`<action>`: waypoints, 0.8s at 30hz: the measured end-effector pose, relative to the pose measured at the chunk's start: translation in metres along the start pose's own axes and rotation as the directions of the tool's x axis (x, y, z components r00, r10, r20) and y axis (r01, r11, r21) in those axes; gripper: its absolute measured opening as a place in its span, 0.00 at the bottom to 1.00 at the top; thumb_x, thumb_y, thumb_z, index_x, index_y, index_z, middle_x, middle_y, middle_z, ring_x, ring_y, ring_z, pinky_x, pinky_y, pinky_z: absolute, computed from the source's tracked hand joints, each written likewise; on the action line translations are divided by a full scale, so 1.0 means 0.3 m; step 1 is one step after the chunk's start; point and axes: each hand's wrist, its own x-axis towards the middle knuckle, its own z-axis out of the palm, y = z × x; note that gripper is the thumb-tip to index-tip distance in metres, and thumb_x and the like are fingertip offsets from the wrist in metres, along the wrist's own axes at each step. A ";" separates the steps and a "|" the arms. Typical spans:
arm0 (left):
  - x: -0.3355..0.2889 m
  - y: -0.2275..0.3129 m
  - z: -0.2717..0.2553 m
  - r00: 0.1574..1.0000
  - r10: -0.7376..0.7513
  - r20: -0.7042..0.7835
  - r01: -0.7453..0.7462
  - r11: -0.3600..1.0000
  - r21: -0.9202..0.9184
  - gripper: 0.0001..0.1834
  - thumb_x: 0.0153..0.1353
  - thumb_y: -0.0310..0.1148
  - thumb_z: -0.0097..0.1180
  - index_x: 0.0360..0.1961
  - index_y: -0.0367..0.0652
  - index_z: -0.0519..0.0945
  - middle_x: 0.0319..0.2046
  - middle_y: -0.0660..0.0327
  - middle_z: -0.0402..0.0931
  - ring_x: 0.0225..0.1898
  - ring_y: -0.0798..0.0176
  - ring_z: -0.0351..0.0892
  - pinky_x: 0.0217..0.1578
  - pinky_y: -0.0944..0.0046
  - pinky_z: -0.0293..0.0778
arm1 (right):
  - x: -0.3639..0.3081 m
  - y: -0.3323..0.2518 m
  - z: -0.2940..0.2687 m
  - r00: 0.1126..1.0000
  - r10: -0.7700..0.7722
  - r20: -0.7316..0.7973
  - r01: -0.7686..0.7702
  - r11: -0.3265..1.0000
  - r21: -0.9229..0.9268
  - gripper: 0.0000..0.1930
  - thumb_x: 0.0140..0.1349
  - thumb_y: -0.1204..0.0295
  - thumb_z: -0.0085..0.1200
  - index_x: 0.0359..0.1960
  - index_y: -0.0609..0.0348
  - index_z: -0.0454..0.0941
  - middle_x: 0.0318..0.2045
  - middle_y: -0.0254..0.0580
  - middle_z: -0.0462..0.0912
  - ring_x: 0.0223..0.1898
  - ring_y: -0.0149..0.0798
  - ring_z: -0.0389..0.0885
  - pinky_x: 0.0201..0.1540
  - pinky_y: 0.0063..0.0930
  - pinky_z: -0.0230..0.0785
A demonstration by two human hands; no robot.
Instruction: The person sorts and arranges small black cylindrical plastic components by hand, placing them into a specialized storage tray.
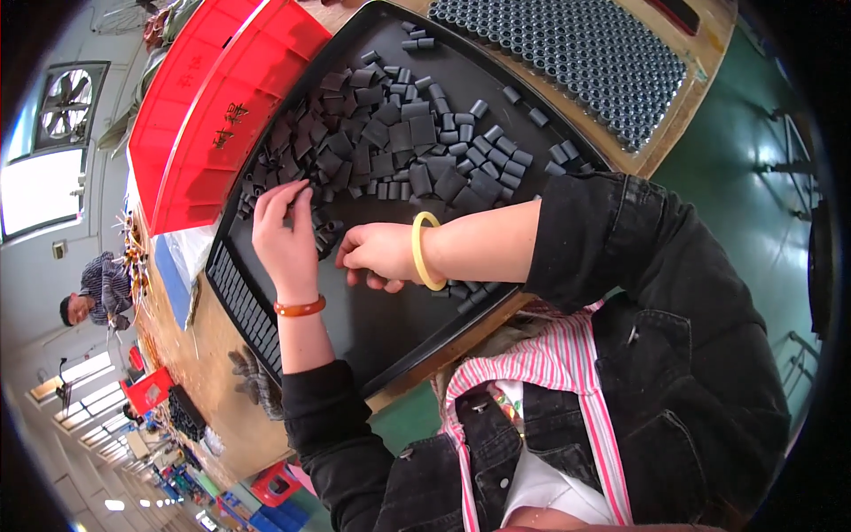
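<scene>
A large black tray (390, 332) lies before me, with a heap of short black tube pieces (381, 133) across its far part, some wide, some narrow. My left hand (288, 235) is over the tray's left side, its thumb and fingers pinched together at the heap's edge. Whatever is between those fingertips is too small to make out. Just to its right, my right hand (381, 253) hangs low over the tray with curled fingers, beside a few dark pieces (328, 235). Its fingertips are partly hidden, and I cannot make out anything in them.
Red plastic bins (222, 106) stand against the tray's left side. At the far right, a panel of upright small cylinders (567, 53) rests on the wooden table (222, 390). A grey glove (253, 381) lies left of the tray. Another person (102, 288) sits farther left.
</scene>
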 end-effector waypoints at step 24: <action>-0.253 0.151 -0.097 0.867 -0.499 -0.004 0.392 0.686 -0.613 0.10 0.66 0.26 0.51 0.47 0.34 0.77 0.38 0.62 0.77 0.35 0.73 0.74 0.38 0.73 0.71 | -0.003 -0.045 -0.040 0.983 -0.136 0.126 0.125 0.988 0.091 0.16 0.66 0.54 0.50 0.37 0.55 0.74 0.19 0.29 0.67 0.16 0.22 0.58 0.15 0.19 0.47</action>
